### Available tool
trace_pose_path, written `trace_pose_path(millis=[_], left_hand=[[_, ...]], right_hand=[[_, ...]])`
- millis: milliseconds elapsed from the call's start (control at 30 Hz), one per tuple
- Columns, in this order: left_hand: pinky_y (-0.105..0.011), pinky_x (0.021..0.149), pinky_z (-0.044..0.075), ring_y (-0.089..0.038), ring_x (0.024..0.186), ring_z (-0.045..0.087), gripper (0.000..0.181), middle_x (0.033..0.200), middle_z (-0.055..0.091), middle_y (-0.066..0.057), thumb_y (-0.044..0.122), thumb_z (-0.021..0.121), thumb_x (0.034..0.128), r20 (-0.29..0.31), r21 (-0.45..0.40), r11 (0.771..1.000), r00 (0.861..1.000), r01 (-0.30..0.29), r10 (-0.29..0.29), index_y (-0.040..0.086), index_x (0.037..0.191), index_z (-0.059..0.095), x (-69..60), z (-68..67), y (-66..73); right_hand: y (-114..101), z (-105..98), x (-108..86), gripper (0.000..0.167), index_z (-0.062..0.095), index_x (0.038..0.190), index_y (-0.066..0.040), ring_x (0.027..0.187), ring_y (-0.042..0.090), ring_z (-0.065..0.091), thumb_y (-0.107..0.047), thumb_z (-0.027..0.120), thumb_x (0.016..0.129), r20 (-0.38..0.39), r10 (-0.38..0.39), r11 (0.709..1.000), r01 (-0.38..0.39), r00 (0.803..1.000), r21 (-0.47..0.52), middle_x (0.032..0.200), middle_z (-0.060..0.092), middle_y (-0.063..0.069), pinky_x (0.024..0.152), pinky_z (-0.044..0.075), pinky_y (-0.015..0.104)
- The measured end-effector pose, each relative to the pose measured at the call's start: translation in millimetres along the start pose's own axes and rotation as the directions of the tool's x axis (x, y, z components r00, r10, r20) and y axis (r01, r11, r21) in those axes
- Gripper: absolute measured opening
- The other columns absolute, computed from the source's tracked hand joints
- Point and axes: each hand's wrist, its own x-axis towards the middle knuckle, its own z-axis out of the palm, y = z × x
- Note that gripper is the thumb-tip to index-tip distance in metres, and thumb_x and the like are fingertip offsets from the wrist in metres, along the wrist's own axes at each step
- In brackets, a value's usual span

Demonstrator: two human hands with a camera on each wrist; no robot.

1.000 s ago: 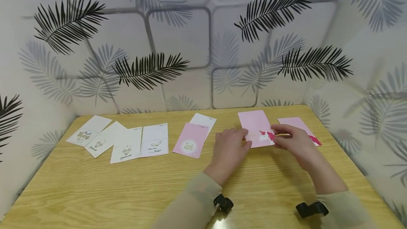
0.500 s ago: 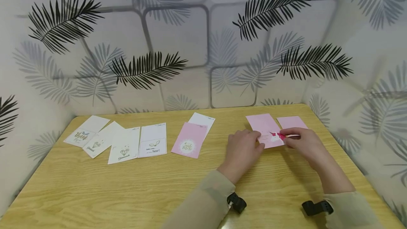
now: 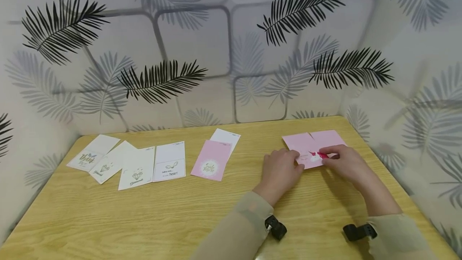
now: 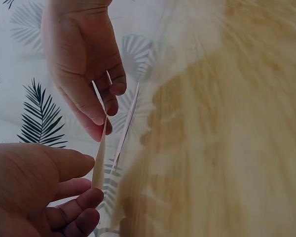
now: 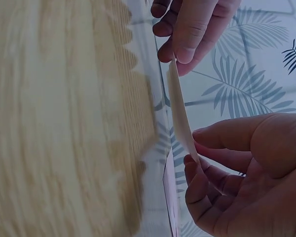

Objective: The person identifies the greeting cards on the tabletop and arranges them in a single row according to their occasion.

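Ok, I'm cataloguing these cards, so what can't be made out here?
Head view: lower part of the far-right pink card, hidden by the held pink card and right hand.
Head view: lower part of the rear white card, covered by the round-print pink card, whose top lettering is too small.
Both wrist views: the held pink card's print, seen nearly edge-on.

The head view looks forward and down over the desk [image 3: 144,220]; both wrist views look from close and low, sharing the edge-on card [image 4: 99,163], left of centre in the left wrist's frame, right of centre in the other.
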Motion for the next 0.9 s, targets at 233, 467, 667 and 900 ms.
trace_pose_path(millis=[233, 467, 667, 900], left_hand=[[-0.037, 0.091, 0.051, -0.016, 0.108, 0.069, 0.031, 0.118, 0.078, 0.008, 0.042, 0.077, 0.1051, 0.027, -0.007, 1.0, 1.0, 0.011, -0.011, 0.027, 0.132, 0.081, 2.9, 5.2, 1.5], [-0.037, 0.091, 0.05, -0.016, 0.109, 0.067, 0.034, 0.12, 0.076, 0.008, 0.043, 0.077, 0.1049, 0.048, 0.003, 1.0, 0.999, 0.014, -0.014, 0.027, 0.134, 0.08, 4.3, 5.4, 3.1], [-0.038, 0.092, 0.05, -0.017, 0.112, 0.067, 0.035, 0.122, 0.075, 0.007, 0.045, 0.076, 0.1051, 0.054, 0.039, 0.999, 0.998, 0.012, -0.014, 0.029, 0.136, 0.079, 6.1, 6.9, 4.7], [-0.039, 0.094, 0.05, -0.018, 0.114, 0.066, 0.035, 0.127, 0.073, 0.006, 0.046, 0.074, 0.106, 0.081, 0.11, 0.994, 0.997, 0.004, -0.013, 0.031, 0.138, 0.077, 5.6, 7.9, 7.1]], right_hand=[[3.0, -0.2, 3.4, 0.042, 0.069, 0.137, 0.011, 0.107, 0.04, 0.062, -0.012, 0.073, 0.103, 0.03, -0.023, 0.998, 0.024, 0.999, -0.055, 0.127, 0.07, 0.031, 0.092, 0.05, 0.052], [4.1, 1.3, 3.6, 0.041, 0.069, 0.134, 0.014, 0.107, 0.04, 0.06, -0.011, 0.075, 0.102, 0.031, -0.073, 0.995, 0.075, 0.997, -0.068, 0.13, 0.067, 0.034, 0.094, 0.048, 0.052], [6.5, 5.2, 4.6, 0.045, 0.068, 0.135, 0.015, 0.107, 0.041, 0.058, -0.012, 0.077, 0.101, 0.036, -0.096, 0.99, 0.099, 0.995, -0.101, 0.133, 0.065, 0.037, 0.096, 0.049, 0.055], [8.1, 6.3, 4.1, 0.047, 0.067, 0.136, 0.016, 0.123, 0.055, 0.059, -0.014, 0.076, 0.101, 0.069, -0.116, 0.98, 0.125, 0.991, -0.153, 0.135, 0.064, 0.04, 0.106, 0.048, 0.069]])
